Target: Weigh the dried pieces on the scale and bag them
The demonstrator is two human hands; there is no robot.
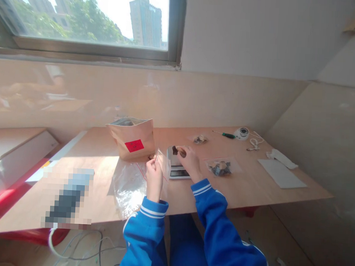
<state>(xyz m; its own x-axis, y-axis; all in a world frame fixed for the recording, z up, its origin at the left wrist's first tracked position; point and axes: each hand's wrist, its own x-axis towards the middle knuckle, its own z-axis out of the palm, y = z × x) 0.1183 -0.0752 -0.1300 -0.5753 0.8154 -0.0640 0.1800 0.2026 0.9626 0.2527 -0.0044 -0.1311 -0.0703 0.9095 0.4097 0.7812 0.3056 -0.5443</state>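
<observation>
My left hand holds up a small clear zip bag by its edge, just left of a small digital scale. My right hand reaches over the scale's platform, its fingers closed on a small brownish item at the top of the scale. A brown paper pouch with a red label stands open behind my left hand. A filled clear bag of dark pieces lies to the right of my right hand.
A pile of empty clear bags lies at the table's near edge. At the far right are a green screwdriver, a round white device, a white cord and a white sheet. Another small filled bag lies behind the scale.
</observation>
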